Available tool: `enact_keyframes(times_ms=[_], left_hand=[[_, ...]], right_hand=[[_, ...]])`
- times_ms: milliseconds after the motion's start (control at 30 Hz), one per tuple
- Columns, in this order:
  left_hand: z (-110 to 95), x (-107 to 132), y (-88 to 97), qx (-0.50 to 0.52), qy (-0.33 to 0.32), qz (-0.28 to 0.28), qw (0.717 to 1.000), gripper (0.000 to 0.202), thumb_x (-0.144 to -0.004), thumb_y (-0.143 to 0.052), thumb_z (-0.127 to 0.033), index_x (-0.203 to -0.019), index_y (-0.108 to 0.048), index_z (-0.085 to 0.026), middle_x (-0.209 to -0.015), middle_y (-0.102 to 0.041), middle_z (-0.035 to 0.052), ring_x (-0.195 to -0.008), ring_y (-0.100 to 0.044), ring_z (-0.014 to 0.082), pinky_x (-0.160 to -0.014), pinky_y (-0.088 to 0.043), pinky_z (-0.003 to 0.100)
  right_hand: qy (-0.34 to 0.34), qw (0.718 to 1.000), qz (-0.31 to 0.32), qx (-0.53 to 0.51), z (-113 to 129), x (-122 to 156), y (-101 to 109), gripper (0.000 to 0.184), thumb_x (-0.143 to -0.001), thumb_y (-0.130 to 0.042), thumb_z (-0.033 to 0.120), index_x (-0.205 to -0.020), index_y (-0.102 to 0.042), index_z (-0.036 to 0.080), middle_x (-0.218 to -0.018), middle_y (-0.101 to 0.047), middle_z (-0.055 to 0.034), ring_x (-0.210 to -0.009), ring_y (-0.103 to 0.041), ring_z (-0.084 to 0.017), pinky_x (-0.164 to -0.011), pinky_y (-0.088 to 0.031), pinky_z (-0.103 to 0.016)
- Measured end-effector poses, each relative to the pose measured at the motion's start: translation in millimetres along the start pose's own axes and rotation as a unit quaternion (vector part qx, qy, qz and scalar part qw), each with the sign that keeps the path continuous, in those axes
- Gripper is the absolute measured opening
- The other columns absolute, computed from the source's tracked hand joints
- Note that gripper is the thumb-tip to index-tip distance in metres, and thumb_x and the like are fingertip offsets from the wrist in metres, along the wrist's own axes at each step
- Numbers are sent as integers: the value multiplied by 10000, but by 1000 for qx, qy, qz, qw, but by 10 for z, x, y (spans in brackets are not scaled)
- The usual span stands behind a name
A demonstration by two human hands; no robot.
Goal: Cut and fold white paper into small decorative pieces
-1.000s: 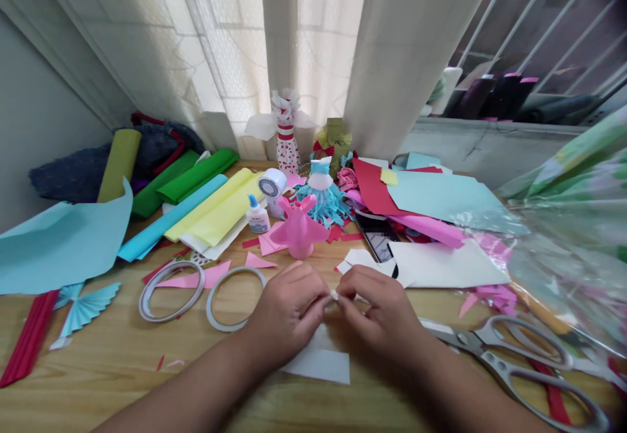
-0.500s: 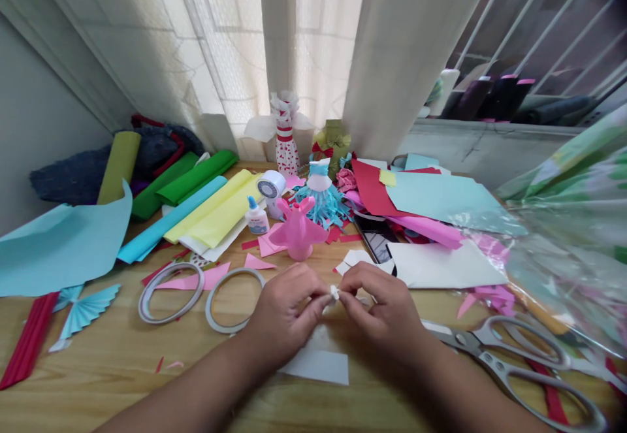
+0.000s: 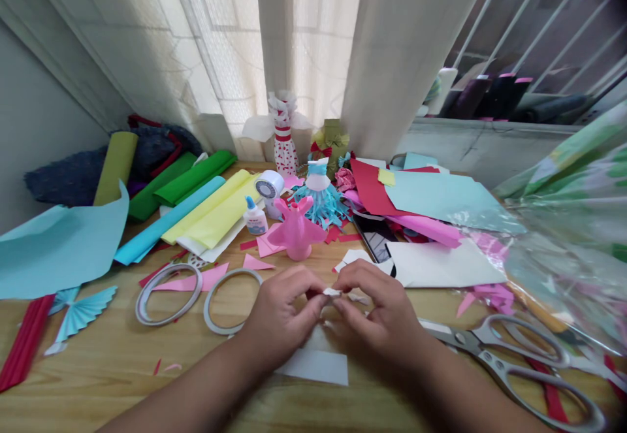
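pinched white scrap (image 3: 332, 292) in closed fingers (image 3: 312, 309) of left hand (image 3: 283, 309) and right hand (image 3: 386, 309); looked flatter than before, probably still mid-shaping.

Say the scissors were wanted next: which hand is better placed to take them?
Probably the right hand: the scissors lie on its side, by the right forearm, while the left hand is farther away. Both hands pinch the small white piece, though.
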State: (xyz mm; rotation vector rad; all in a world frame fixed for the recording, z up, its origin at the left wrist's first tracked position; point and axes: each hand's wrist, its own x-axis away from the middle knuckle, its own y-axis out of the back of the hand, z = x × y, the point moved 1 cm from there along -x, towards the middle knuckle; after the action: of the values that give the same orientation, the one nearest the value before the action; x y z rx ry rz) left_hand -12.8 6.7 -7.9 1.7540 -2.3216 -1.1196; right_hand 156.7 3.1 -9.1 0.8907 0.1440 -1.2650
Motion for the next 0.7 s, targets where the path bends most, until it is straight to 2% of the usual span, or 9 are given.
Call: enact_keyframes(times_ms=[133, 233, 333, 433, 600, 700], left_hand=[[-16, -1, 24, 24, 35, 3, 999, 123, -807, -553, -197, -699, -601, -163, -665, -605, 7, -640, -550, 142, -605, -422, 267], [-26, 4, 34, 14, 36, 12, 999, 20, -761, -584, -163, -741, -584, -162, -703, -596, 10, -677, -551, 152, -628, -428, 277], [-33, 8, 37, 4, -10, 9, 1000, 28, -774, -581, -174, -751, -573, -159, -726, -581, 23, -694, -538, 154, -636, -428, 280], [-17, 10, 31, -14, -56, -5, 998, 139, -836, -503, -172, -715, -570, -160, -690, -563, 29, -656, -509, 144, -607, -413, 272], [25, 17, 14, -48, -70, -3, 996, 150, -838, -484, -124, -730, -584, -154, -684, -555, 37, -665, -493, 150, -607, -391, 272], [22, 23, 7, -37, -85, 17, 996, 158, -846, -483, -122, -727, -583, -146, -676, -551, 32, -664, -488, 145, -615, -384, 267]], right_hand=[[-36, 999, 10, -15, -55, 19, -12, 63, -791, -557, 143, -754, -580, 189, -728, -593, -35, -678, -556, -154, -614, -455, -279], [-45, 999, 9, -2, -86, 25, -25, 81, -780, -567, 139, -719, -573, 191, -714, -595, -27, -662, -559, -152, -602, -446, -275], [-22, 1000, -4, 21, -79, 20, -37, 116, -751, -571, 100, -682, -564, 193, -673, -587, -17, -641, -552, -149, -585, -437, -268], [-10, 999, -17, 35, -42, 16, -45, 131, -741, -571, 82, -665, -555, 187, -657, -578, -22, -630, -543, -145, -576, -433, -263], [19, 999, 16, 36, 0, 27, -66, 116, -765, -532, 80, -705, -567, 173, -688, -584, -43, -651, -536, -148, -593, -434, -269], [-3, 999, 4, 53, -23, 23, -66, 133, -755, -521, 61, -684, -540, 172, -674, -571, -37, -648, -526, -147, -590, -423, -267]])
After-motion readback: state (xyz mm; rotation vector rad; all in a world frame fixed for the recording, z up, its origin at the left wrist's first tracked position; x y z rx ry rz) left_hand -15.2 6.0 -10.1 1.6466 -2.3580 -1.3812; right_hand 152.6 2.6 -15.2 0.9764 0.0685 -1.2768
